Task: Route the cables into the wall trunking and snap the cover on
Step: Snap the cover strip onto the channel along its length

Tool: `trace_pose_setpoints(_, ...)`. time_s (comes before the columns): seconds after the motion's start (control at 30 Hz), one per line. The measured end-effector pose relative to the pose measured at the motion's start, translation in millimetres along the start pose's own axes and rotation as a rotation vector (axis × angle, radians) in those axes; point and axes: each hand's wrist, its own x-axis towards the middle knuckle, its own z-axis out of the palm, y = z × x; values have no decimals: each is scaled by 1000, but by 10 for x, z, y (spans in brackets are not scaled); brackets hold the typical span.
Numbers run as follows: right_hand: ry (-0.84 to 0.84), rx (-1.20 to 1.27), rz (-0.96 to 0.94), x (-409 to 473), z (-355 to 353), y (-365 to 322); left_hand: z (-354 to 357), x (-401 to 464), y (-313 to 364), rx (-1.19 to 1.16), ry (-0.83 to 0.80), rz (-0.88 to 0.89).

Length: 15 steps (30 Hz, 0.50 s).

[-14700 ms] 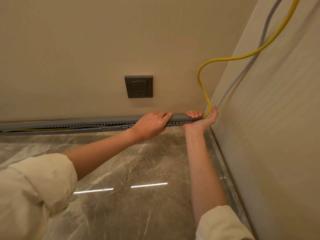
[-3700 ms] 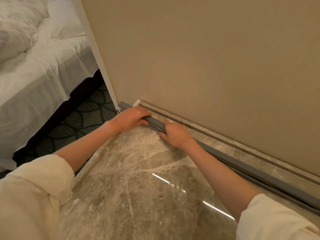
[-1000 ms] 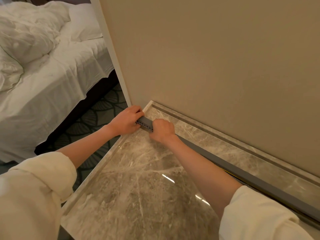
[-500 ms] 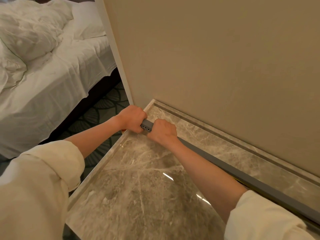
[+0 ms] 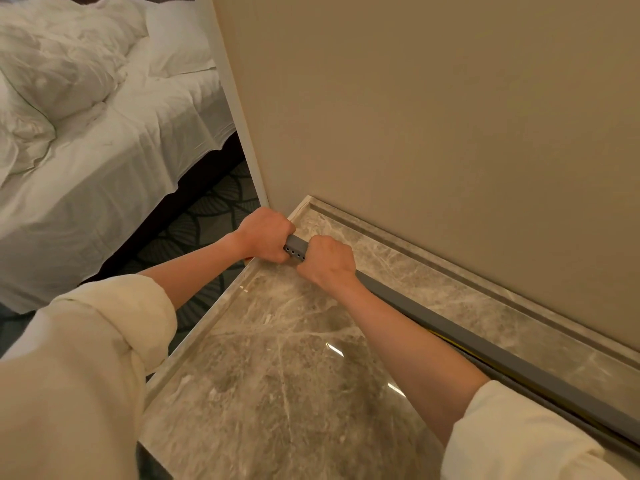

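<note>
My cream sleeves [image 5: 86, 358] fill the bottom corners, rolled back from both forearms, which reach out over the glossy marble surface [image 5: 277, 393] in front of me. Along its far side the grey trunking [image 5: 502, 362] lies on the marble, running from lower right up toward the surface's far left corner, a little out from the beige wall [image 5: 433, 133]. Under its near edge, close to my right forearm, a thin strip of yellow cable [image 5: 446, 336] shows; I cannot tell how far the cover is seated there. At the trunking's far end my right hand [image 5: 327, 263] is clenched over it, fingers [image 5: 313, 245] curled down round the top. Just beyond, my left hand [image 5: 265, 233] grips the very end in a fist. Between the two fists a short piece of the trunking is bare, with a row of small round holes on the side facing me. Past the surface's left edge lies dark patterned carpet [image 5: 207, 216], and beyond that a bed [image 5: 86, 133] with rumpled white sheets.
</note>
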Motion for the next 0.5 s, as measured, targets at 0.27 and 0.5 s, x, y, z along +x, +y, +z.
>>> trace_pose_setpoints(0.27,-60,-24,-47,-449,-181,744,9,-11,22,-94,103,-72)
trace_pose_setpoints(0.5,9,-64,81,-1266,-276,1650,54,-26,193,-165,183,-186)
